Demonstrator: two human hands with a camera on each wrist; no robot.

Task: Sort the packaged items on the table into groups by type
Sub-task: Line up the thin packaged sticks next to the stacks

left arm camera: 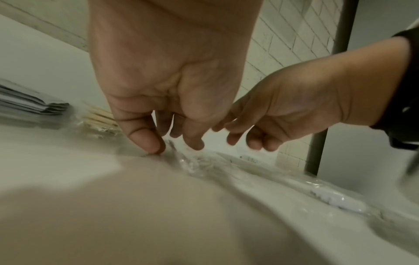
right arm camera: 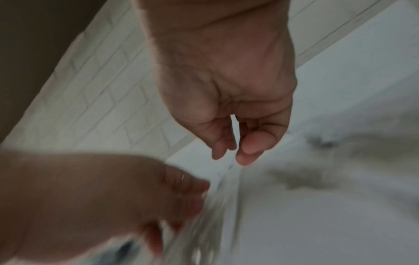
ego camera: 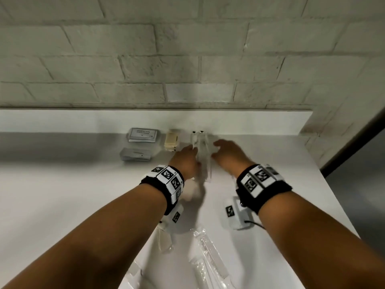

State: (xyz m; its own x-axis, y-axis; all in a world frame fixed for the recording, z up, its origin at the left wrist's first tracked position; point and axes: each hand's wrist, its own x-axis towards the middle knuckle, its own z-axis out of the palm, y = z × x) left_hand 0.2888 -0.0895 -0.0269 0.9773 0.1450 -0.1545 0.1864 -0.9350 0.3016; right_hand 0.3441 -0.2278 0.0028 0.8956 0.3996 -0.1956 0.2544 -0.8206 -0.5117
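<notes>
A pile of clear plastic packets (ego camera: 203,150) with long white items inside lies near the back of the white table (ego camera: 62,184), black tips at its far end. My left hand (ego camera: 192,153) is at the pile's left edge. In the left wrist view its thumb (left arm camera: 154,145) touches the table at the edge of the crinkled clear packets (left arm camera: 204,165), the other fingers loosely bent just above them. My right hand (ego camera: 216,151) hovers at the pile's right side, fingers loosely curled and holding nothing (left arm camera: 256,141). The right wrist view is blurred.
Left of the pile stand beige packets (ego camera: 171,140) and two stacks of grey sachets (ego camera: 142,135) (ego camera: 135,154). Loose clear packets (ego camera: 208,251) (ego camera: 164,240) lie near the front edge, between my forearms. A brick wall runs behind the table; a dark panel stands at right.
</notes>
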